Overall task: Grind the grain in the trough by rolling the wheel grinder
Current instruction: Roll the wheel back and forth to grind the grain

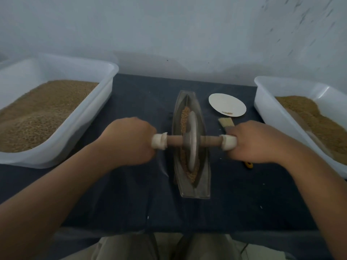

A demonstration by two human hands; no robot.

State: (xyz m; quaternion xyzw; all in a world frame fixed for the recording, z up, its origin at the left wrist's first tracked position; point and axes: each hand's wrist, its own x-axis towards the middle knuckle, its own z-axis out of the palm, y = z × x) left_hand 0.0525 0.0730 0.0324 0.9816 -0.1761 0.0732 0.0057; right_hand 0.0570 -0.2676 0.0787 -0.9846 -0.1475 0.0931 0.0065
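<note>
A narrow boat-shaped metal trough lies lengthwise at the middle of the dark table, with brown grain along its groove. The wheel grinder, a grey metal disc on a wooden axle, stands upright in the groove near the trough's middle. My left hand is closed around the axle's left end, wrapped in white tape. My right hand grips the taped right end. Both hands and the wheel look slightly blurred.
A large white tub of grain stands at the left, another white tub of grain at the right. A white paper plate with a few grains and a small brush lie right of the trough. A yellow object peeks out under my right hand.
</note>
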